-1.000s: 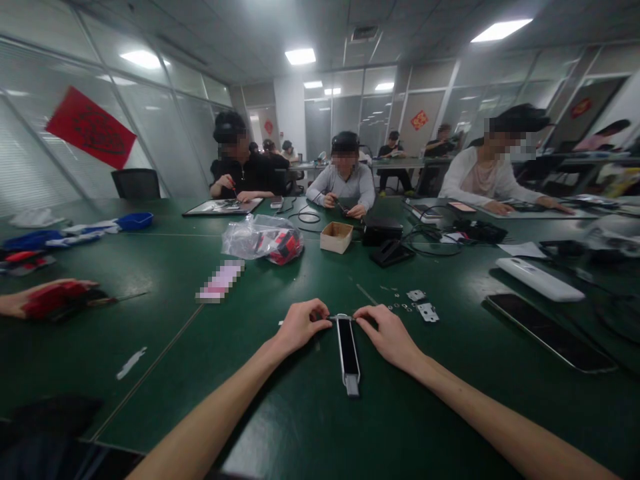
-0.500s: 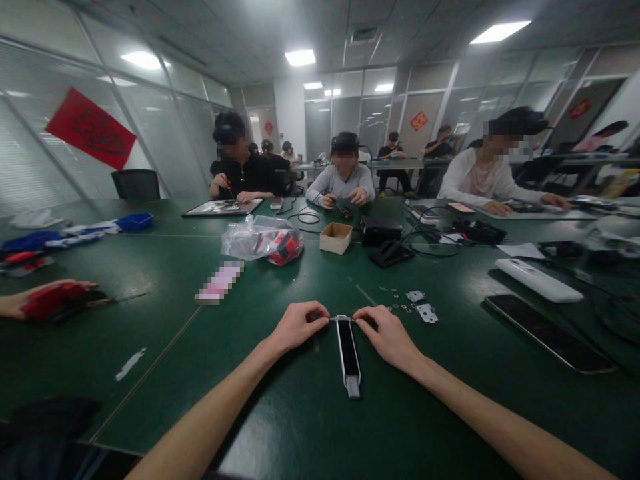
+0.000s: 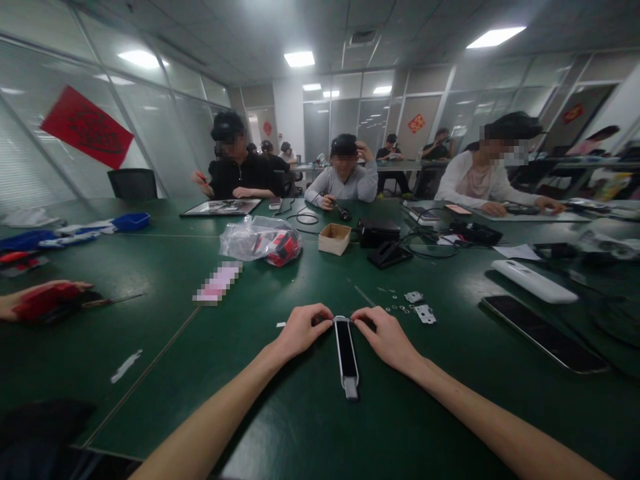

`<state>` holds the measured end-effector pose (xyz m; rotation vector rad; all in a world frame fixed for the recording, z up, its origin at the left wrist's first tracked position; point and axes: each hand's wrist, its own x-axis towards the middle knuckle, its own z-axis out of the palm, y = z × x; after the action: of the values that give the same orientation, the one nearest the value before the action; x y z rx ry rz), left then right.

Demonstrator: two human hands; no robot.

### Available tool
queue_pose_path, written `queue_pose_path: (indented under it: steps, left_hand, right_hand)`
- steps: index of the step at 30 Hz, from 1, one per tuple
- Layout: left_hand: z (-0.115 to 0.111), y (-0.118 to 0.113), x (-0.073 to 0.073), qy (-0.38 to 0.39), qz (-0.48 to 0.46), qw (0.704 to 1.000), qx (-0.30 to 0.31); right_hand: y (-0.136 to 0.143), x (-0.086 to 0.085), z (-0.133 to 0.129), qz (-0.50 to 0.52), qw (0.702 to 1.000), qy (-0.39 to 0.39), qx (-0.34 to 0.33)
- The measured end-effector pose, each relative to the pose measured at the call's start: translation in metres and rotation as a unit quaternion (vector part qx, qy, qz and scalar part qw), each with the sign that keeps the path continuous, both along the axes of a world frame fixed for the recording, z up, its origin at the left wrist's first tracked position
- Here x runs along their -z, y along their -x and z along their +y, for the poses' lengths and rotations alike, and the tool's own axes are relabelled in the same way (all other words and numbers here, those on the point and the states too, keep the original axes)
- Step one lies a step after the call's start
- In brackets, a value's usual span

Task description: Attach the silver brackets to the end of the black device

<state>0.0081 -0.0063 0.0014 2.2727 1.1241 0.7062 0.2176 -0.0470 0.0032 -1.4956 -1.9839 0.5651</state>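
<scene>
A long narrow device (image 3: 346, 355) with a black face and a silver frame lies lengthwise on the green table (image 3: 280, 407) in front of me. My left hand (image 3: 301, 329) pinches its far end from the left, fingers curled. My right hand (image 3: 384, 337) pinches the same end from the right. Something thin and small seems to sit between the fingertips at the top edge; I cannot make out what it is. Small metal brackets and several tiny screws (image 3: 414, 306) lie just right of my right hand.
A dark phone (image 3: 544, 333) and a white remote-like bar (image 3: 534, 281) lie to the right. A plastic bag with red parts (image 3: 263, 241), a cardboard box (image 3: 335, 238) and black cabled gear (image 3: 387, 243) sit mid-table. Another person's hand with a red tool (image 3: 43, 301) rests at left. Several people sit opposite.
My hands and the device have barely moved. The person opposite in grey has raised a hand to the head; the person in black has lifted a hand.
</scene>
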Motion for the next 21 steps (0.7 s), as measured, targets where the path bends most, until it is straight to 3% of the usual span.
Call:
queue_pose_path:
  steps: [4, 7, 12, 16, 21]
  left_hand:
    - [-0.001, -0.001, -0.001, -0.009, 0.005, 1.0, 0.003]
    - [0.0, 0.0, -0.001, -0.007, 0.007, 1.0, 0.002]
    - [0.001, 0.001, 0.001, -0.016, 0.009, 1.0, 0.001]
    - [0.001, 0.001, 0.003, -0.02, 0.015, 1.0, -0.005]
    - [0.001, 0.001, 0.003, -0.025, 0.016, 1.0, -0.003]
  right_hand:
    - [0.003, -0.002, -0.003, -0.002, 1.0, 0.013, 0.003]
    - [-0.004, -0.002, 0.0, -0.027, 0.999, -0.019, 0.006]
    - [-0.049, 0.001, 0.02, -0.14, 0.981, -0.122, 0.054]
    - [-0.087, 0.004, 0.033, -0.234, 0.968, -0.084, 0.033]
    - [-0.094, 0.001, 0.035, -0.282, 0.957, -0.061, 0.011]
